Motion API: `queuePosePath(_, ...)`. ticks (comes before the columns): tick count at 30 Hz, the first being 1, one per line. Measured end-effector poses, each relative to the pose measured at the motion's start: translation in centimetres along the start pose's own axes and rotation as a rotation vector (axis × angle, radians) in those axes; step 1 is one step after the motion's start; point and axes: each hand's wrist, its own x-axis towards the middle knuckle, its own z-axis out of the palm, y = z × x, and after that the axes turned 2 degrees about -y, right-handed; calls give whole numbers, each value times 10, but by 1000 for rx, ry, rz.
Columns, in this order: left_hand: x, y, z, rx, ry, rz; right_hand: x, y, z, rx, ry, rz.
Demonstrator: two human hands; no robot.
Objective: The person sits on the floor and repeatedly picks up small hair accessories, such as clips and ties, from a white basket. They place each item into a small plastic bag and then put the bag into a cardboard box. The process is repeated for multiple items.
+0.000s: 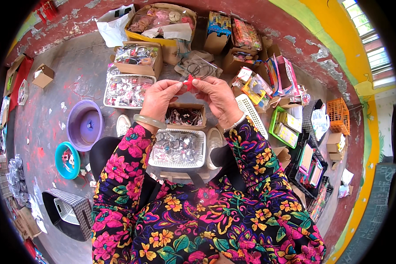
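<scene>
My left hand (162,93) and my right hand (216,96) are raised in front of me, fingertips close together. Between them they pinch a small red pointed piece (189,82), perhaps star-shaped; the fingers partly cover it. Both thumbs press against its sides. Below my hands, a low cardboard box (204,115) holds dark and pink small items. Nearer to me, a white plastic basket (203,152) between my feet is filled with small clear-wrapped pieces. Another white basket (105,94), full of packaged small items, stands left of my left hand.
A purple basin (73,127) and a teal basin (58,160) stand on the left floor, near a checkered bin (81,211). Filled cardboard boxes line the far wall. On the right are a green basket (272,121), black crates (323,165) and an orange crate (338,115).
</scene>
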Motion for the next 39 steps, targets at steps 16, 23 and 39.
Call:
queuePosePath(16, -1, 6, 2, -169, -53, -128, 0, -2, -3, -176, -232, 72)
queuePosePath(23, 1, -1, 0, -312, -34, -95, -2, 2, 6, -129, -213, 110)
queuePosePath(39, 3, -3, -4, -358, -57, -75, -3, 2, 5, -281, -168, 93)
